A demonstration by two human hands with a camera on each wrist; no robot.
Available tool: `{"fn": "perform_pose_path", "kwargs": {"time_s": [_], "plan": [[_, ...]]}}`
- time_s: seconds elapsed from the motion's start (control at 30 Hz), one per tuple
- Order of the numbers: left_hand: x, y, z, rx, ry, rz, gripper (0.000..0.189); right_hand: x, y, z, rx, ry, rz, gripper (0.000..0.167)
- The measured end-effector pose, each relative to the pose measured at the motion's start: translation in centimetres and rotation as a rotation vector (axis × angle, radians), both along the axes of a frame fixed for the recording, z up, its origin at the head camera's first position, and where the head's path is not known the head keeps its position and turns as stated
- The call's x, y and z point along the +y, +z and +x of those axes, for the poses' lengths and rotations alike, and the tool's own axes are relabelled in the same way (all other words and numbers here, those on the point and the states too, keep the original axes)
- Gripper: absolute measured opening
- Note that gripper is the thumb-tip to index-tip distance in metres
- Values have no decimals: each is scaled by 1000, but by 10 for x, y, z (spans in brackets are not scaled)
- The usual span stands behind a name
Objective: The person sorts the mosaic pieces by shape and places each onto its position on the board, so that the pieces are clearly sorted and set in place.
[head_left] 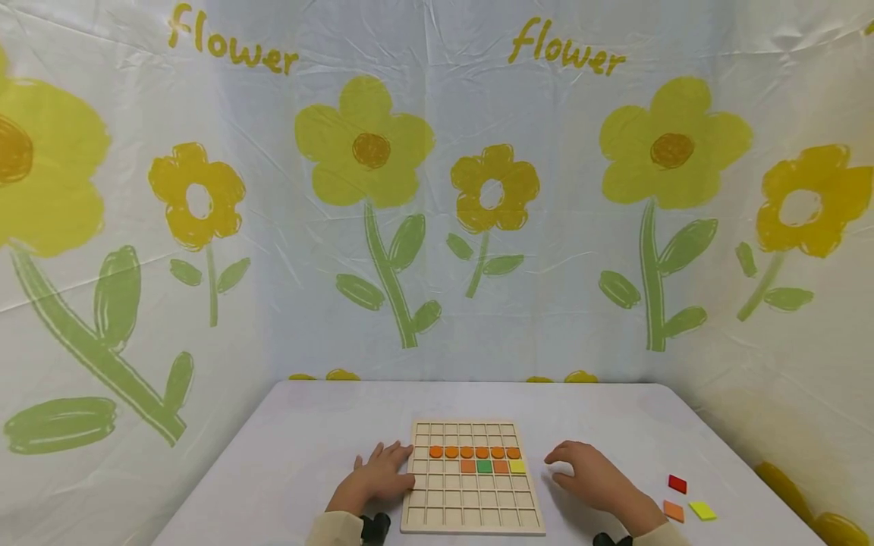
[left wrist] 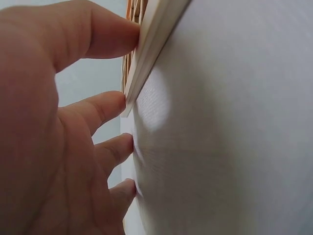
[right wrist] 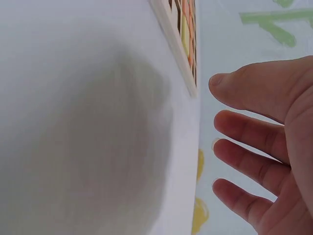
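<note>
A wooden grid board (head_left: 473,530) lies on the table in the head view. One row holds several orange round discs (head_left: 466,453). Just below, toward its right end, run square tiles: orange (head_left: 467,466), green (head_left: 484,466), another orange, then yellow (head_left: 517,466). My left hand (head_left: 378,478) is at the board's left side, its fingers spread. In the left wrist view, thumb and index fingertip touch the board's edge (left wrist: 155,36), while the other fingertips meet the tabletop. Right of the board hovers my right hand (head_left: 592,479), fingers loosely bent, holding nothing.
Three loose square tiles lie on the table at the right: red (head_left: 677,484), orange (head_left: 673,511) and yellow (head_left: 702,510). The white table (head_left: 328,409) ends at a flower-printed cloth (head_left: 423,303), which also hangs along both sides.
</note>
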State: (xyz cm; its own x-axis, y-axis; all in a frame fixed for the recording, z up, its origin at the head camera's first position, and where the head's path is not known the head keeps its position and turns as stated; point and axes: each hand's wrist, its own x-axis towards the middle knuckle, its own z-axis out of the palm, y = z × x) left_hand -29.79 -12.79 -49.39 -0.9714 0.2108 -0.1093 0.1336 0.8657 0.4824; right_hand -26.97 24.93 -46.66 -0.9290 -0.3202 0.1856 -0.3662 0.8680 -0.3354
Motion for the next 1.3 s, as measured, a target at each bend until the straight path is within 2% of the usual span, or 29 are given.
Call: {"fn": "perform_pose_path", "kwargs": {"time_s": [0.17, 0.3, 0.6, 0.73, 0.83, 0.97, 1.17, 1.3], "plan": [[1, 3, 1, -6, 3, -17, 63, 15, 4, 5, -71, -87, -19, 15], [2, 7, 2, -19, -2, -51, 63, 26, 5, 10, -91, -108, -23, 16], [-2, 6, 0, -36, -25, -101, 63, 51, 2, 17, -95, -66, -20, 18], [-1, 8, 0, -24, -29, -120, 63, 64, 3, 20, -35, 6, 23, 20], [-1, 9, -1, -15, -30, -127, 63, 76, 3, 23, 74, 85, 62, 21], [-1, 9, -2, -13, -35, -123, 65, 89, 3, 28, 127, 106, 76, 21], [-2, 6, -3, -25, -29, -114, 65, 104, 3, 31, 37, 59, 84, 24], [-1, 4, -1, -16, -30, -109, 64, 112, 5, 32, -78, -2, 75, 26]]}}
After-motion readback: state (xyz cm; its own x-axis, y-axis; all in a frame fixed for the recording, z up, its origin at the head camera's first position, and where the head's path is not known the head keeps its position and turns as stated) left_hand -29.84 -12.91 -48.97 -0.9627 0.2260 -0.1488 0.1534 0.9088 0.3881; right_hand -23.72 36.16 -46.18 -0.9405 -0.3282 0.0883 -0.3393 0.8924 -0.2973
